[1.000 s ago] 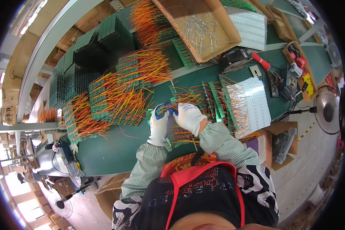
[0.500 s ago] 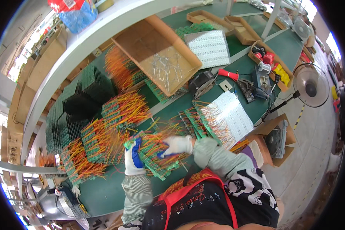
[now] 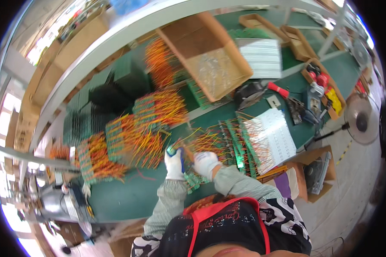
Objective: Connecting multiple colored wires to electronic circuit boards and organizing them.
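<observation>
Both my hands wear white gloves with blue palms. My left hand (image 3: 174, 165) is closed on a green circuit board (image 3: 171, 150) with orange and yellow wires, its fingertips at the board's edge. Close beside it, my right hand (image 3: 206, 164) reaches in among the wires, its fingers blurred and partly hidden. Under and in front of the hands lie more green boards (image 3: 194, 182). A bundle of orange wires (image 3: 209, 143) spreads just beyond my right hand.
Stacks of wired boards (image 3: 99, 156) stand to the left, with dark green board stacks (image 3: 131, 79) behind. A cardboard tray (image 3: 240, 64) lies beyond. To the right are a white board panel (image 3: 274, 132), a small fan (image 3: 249, 94), a parts box (image 3: 336, 100) and a standing fan (image 3: 362, 115).
My hands have come closer together, with the right one drawn in toward the left. The whole scene has shifted in the picture as my head moved.
</observation>
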Tool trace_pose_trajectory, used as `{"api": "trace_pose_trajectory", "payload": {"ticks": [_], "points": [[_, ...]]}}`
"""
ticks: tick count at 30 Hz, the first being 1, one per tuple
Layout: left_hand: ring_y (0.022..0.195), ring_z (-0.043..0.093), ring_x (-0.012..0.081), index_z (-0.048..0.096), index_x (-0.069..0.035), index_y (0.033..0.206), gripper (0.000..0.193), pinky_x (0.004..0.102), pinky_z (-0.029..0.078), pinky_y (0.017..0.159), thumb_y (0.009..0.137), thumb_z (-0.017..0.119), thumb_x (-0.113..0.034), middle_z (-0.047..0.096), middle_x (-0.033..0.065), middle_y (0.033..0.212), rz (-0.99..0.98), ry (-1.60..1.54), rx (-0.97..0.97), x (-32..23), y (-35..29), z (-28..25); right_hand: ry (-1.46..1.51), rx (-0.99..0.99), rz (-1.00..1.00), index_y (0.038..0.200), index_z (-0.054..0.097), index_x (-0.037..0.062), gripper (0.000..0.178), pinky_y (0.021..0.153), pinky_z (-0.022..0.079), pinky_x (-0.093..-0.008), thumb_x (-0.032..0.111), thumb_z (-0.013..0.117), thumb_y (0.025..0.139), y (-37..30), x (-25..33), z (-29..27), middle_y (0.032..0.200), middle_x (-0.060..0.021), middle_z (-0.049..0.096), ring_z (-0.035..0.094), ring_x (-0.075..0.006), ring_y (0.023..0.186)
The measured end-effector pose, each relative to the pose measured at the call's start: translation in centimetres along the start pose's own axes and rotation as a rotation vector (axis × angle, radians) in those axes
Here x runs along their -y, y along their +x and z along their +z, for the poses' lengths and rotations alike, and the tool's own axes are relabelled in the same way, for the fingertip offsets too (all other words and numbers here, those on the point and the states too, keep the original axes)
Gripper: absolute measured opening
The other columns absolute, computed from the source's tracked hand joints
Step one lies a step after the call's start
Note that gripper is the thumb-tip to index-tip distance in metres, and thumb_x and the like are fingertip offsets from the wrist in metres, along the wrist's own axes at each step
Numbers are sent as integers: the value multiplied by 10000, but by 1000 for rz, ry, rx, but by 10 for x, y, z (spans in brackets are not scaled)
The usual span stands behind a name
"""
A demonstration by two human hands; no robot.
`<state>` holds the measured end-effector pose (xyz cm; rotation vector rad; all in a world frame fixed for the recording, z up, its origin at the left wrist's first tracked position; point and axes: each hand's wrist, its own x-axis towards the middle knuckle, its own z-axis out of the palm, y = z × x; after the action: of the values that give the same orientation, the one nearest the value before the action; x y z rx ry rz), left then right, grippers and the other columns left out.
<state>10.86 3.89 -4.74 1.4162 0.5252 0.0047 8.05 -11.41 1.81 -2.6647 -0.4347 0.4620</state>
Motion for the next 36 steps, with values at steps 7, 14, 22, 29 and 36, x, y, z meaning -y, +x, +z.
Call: {"api": "trace_pose_trajectory", "payload": {"ticks": [7,14,22,29,36], "points": [[1101,565,225,246,-48,1439,813,326,486,898,785,728,-82,544,127,1231,218,423,98,-30,-16,-13,441,188,197,1115,582,-54,759,840,478,-419,597,657,732,-2,-52,-2,964,-251,647,626,-360,955],[956,619,210,427,0,1319,626,323,499,826,787,728,-139,620,136,1061,468,547,-156,-121,-50,-73,55,93,209,1346,387,-46,843,886,464,-397,592,549,819,-27,-56,-33,1075,-218,629,602,-344,1019],[933,617,171,526,-60,1219,307,321,515,802,912,538,-52,611,62,1075,-58,-20,-259,-48,-1,-216,-213,-84,-209,1395,362,83,709,1058,280,-496,493,544,847,-25,2,-50,1419,-194,375,335,-359,1322],[899,617,141,530,-27,1198,299,250,497,811,902,566,-42,629,37,1058,-62,231,-152,-36,39,-190,-407,128,-305,1415,341,90,691,1099,179,-518,534,442,895,-1,16,27,1487,-184,278,246,-362,1368],[889,598,128,533,48,1074,263,234,479,818,832,634,28,622,79,963,277,268,-142,-127,-38,-153,70,-159,-333,1325,445,80,687,1044,303,-423,554,533,835,-7,38,-53,1337,-160,463,433,-301,1242]]}}
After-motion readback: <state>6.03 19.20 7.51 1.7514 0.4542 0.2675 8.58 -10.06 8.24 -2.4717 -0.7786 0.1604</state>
